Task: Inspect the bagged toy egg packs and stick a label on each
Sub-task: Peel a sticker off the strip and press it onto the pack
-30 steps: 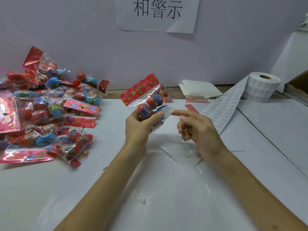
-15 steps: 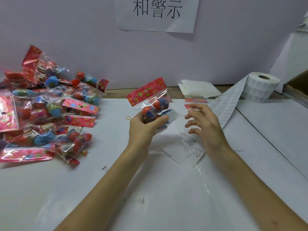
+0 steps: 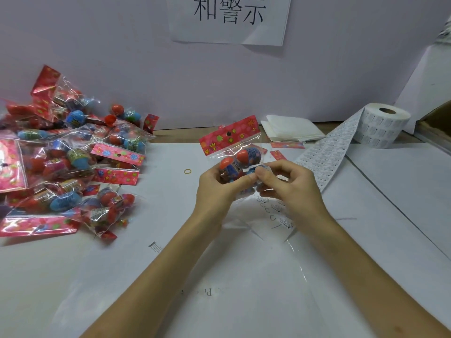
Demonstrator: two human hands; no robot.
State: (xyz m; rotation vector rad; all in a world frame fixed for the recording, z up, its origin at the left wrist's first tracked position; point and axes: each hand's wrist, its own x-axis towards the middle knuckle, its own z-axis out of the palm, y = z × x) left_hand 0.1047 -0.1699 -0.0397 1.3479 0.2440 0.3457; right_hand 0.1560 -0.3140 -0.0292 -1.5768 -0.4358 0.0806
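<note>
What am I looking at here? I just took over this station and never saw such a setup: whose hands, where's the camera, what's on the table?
No machine here: a person works bare-handed, and the single picture comes from a camera worn on their head, looking forward and down. The left hand grips a toy egg pack, a clear bag with a red flowered header, above the table. The right hand pinches the pack's side, where a small white label seems to sit. A pile of like packs lies at the left. At the right sits a label roll with its strip trailing towards the hands; folded white sheets lie by the wall.
</note>
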